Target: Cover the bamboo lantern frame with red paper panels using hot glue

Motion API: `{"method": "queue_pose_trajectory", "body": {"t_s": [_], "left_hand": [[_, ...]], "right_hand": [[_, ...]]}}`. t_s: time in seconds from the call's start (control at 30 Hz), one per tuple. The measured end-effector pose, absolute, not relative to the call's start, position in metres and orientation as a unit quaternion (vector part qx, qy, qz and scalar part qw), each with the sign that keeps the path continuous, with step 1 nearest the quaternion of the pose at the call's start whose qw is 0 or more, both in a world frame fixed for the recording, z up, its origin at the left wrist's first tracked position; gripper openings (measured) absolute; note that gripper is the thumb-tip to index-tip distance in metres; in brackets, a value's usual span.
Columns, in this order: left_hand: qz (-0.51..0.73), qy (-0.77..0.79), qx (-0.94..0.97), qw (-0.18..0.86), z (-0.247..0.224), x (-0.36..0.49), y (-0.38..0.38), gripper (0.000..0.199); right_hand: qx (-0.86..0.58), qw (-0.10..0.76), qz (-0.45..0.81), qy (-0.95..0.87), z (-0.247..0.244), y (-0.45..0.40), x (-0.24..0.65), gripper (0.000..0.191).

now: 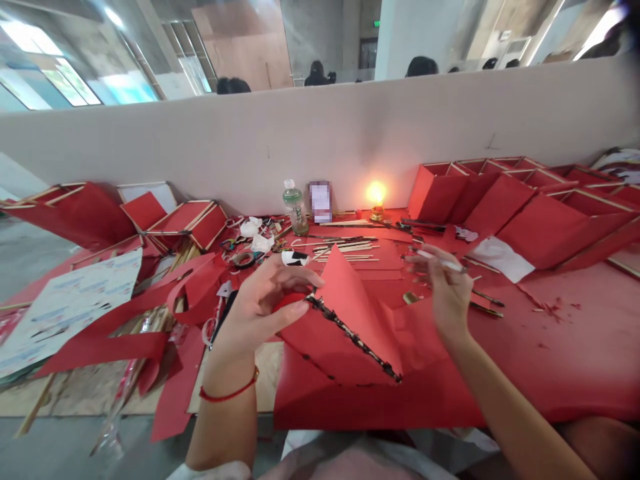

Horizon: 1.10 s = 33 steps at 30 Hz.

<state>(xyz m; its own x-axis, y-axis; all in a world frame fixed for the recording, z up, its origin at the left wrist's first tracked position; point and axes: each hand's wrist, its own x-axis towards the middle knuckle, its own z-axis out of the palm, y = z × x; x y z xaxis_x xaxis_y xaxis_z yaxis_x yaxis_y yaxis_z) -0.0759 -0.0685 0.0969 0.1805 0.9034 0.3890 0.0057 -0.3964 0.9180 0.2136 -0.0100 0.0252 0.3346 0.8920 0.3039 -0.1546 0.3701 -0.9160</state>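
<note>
My left hand (260, 297) pinches the upper corner of a folded red paper piece (345, 287) between thumb and fingers. A thin stick (353, 337) with dark, lumpy glue-like marks runs down the edge of that piece. One finger of this hand wears a black-and-white wrap (295, 258). To the right, my right hand (447, 290) is raised above the table with bent fingers, blurred by motion. Something pale lies across those fingers; whether it is held or wrapped round a finger is unclear. Dark slender tweezers-like tools (487, 303) lie beside it.
A lit lamp (377, 200) with an open-looking flame stands behind the hands, near a bottle (296, 210) and a phone (321, 201). Thin sticks (345, 248) lie in front. Red box frames (525, 200) crowd the right; more boxes (185, 223) and paper strips (135, 350) lie left.
</note>
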Motion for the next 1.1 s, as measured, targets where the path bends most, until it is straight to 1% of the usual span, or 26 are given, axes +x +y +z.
{"method": "queue_pose_trajectory", "body": {"t_s": [0.07, 0.1, 0.17, 0.23, 0.3, 0.4, 0.5, 0.57, 0.63, 0.73, 0.8, 0.9, 1.0, 1.1], "left_hand": [[0.535, 0.337, 0.629, 0.453, 0.099, -0.083, -0.064, 0.033], [0.541, 0.33, 0.618, 0.466, 0.1, -0.086, -0.062, 0.036], [0.55, 0.338, 0.598, 0.476, 0.104, -0.089, -0.059, 0.039], [0.544, 0.367, 0.59, 0.47, 0.109, -0.09, -0.055, 0.034], [0.528, 0.383, 0.594, 0.471, 0.114, -0.092, -0.05, 0.031], [0.498, 0.372, 0.606, 0.497, 0.12, -0.097, -0.044, 0.03], [0.481, 0.374, 0.609, 0.507, 0.126, -0.104, -0.039, 0.033], [0.477, 0.384, 0.607, 0.506, 0.129, -0.11, -0.038, 0.036], [0.472, 0.388, 0.605, 0.511, 0.131, -0.118, -0.038, 0.041], [0.448, 0.4, 0.604, 0.524, 0.126, -0.128, -0.039, 0.049], [0.442, 0.421, 0.594, 0.524, 0.115, -0.131, -0.041, 0.055], [0.472, 0.459, 0.552, 0.511, 0.088, -0.123, -0.046, 0.066], [0.498, 0.502, 0.515, 0.485, 0.056, -0.105, -0.051, 0.077], [0.519, 0.528, 0.503, 0.445, 0.027, -0.091, -0.057, 0.073]], "right_hand": [[-0.417, 0.634, 0.348, -0.55, 0.011, -0.008, 0.207, 0.034], [-0.408, 0.591, 0.362, -0.594, 0.006, -0.007, 0.204, 0.034], [-0.376, 0.509, 0.426, -0.646, -0.003, -0.006, 0.199, 0.035], [-0.341, 0.469, 0.495, -0.647, -0.008, -0.005, 0.194, 0.038], [-0.325, 0.471, 0.543, -0.614, -0.01, -0.006, 0.189, 0.04], [-0.32, 0.485, 0.588, -0.562, -0.009, -0.011, 0.18, 0.039], [-0.318, 0.48, 0.624, -0.528, -0.003, -0.016, 0.173, 0.04], [-0.319, 0.486, 0.623, -0.523, 0.005, -0.017, 0.172, 0.041], [-0.321, 0.505, 0.594, -0.537, 0.017, -0.019, 0.174, 0.042], [-0.321, 0.536, 0.513, -0.588, 0.04, -0.021, 0.182, 0.04], [-0.33, 0.532, 0.447, -0.639, 0.055, -0.024, 0.187, 0.036], [-0.347, 0.485, 0.355, -0.72, 0.069, -0.029, 0.192, 0.029], [-0.33, 0.422, 0.282, -0.796, 0.066, -0.03, 0.193, 0.02], [-0.305, 0.359, 0.227, -0.852, 0.054, -0.028, 0.195, 0.015]]}}
